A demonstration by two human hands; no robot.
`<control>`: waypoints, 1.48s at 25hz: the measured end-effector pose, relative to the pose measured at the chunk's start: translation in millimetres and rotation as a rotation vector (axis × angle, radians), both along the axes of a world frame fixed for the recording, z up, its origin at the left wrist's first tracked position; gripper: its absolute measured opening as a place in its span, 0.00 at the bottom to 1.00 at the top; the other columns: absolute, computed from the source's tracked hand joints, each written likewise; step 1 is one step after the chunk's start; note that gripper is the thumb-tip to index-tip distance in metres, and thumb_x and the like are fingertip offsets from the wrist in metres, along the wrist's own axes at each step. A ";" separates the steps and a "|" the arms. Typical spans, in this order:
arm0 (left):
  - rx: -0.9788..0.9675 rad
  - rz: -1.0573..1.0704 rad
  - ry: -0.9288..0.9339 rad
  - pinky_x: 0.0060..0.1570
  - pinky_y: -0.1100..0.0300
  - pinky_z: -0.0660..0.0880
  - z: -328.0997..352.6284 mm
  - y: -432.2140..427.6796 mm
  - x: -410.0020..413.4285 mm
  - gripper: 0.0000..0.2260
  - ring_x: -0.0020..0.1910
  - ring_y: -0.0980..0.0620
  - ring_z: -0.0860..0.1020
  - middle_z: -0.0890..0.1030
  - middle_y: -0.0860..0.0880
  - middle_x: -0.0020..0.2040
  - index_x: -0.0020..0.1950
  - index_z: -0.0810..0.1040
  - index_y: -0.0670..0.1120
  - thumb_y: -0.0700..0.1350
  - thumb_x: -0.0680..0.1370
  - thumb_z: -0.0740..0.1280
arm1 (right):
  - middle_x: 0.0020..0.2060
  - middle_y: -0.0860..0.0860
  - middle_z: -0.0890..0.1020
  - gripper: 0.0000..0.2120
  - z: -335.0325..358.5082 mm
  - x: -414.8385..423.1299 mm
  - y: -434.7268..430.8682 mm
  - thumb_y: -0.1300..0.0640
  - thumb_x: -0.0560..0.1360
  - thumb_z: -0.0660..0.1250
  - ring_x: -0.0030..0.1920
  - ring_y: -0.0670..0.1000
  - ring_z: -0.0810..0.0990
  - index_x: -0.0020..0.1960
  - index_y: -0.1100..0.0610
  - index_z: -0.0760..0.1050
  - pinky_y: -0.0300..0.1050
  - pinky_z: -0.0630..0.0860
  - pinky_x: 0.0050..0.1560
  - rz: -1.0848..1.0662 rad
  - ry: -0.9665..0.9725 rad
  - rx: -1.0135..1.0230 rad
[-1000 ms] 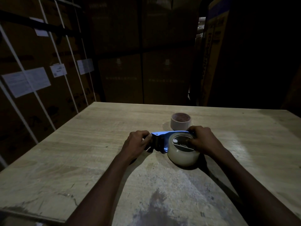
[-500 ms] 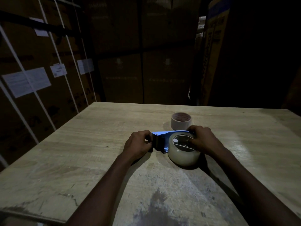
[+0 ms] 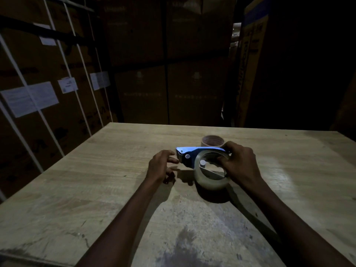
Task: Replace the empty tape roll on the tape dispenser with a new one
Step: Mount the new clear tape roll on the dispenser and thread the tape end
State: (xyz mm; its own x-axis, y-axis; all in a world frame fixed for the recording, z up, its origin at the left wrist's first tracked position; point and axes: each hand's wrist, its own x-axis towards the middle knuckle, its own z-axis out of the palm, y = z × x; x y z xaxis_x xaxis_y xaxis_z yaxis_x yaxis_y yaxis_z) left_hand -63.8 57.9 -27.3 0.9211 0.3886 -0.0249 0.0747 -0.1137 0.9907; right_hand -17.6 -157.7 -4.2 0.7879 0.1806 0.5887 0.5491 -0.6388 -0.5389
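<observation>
Dim stacked cartons wall the left and far sides of a pale wooden table. The left hand hovers open just left of the blue tape dispenser. The right hand grips the clear tape roll seated on it. The empty core stands behind, partly hidden.

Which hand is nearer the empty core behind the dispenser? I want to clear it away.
Right. The right hand holds the dispenser just in front of the empty core; the left hand hovers open, farther off to its left.
</observation>
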 end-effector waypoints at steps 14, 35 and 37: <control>-0.266 -0.082 -0.189 0.40 0.55 0.71 8.4 3.8 -3.7 0.27 0.47 0.49 0.77 0.80 0.47 0.52 0.54 0.71 0.57 0.54 0.57 0.75 | 0.49 0.49 0.74 0.24 -0.3 -2.2 9.3 0.70 0.63 0.72 0.45 0.42 0.75 0.54 0.54 0.73 0.24 0.70 0.41 0.245 -0.003 0.057; -0.131 -0.225 -0.293 0.39 0.57 0.71 8.2 3.6 -4.5 0.35 0.40 0.61 0.80 0.86 0.56 0.46 0.58 0.71 0.62 0.66 0.53 0.77 | 0.50 0.53 0.83 0.33 -10.0 -14.0 9.1 0.51 0.62 0.78 0.44 0.49 0.81 0.63 0.57 0.71 0.40 0.80 0.40 0.266 -0.171 -0.116; -0.121 -0.213 -0.281 0.40 0.56 0.71 9.4 3.6 -5.8 0.35 0.41 0.61 0.80 0.85 0.54 0.48 0.57 0.71 0.63 0.67 0.53 0.77 | 0.50 0.52 0.83 0.34 -7.7 -17.8 11.0 0.48 0.62 0.78 0.44 0.46 0.80 0.63 0.57 0.72 0.31 0.73 0.39 0.267 -0.138 -0.092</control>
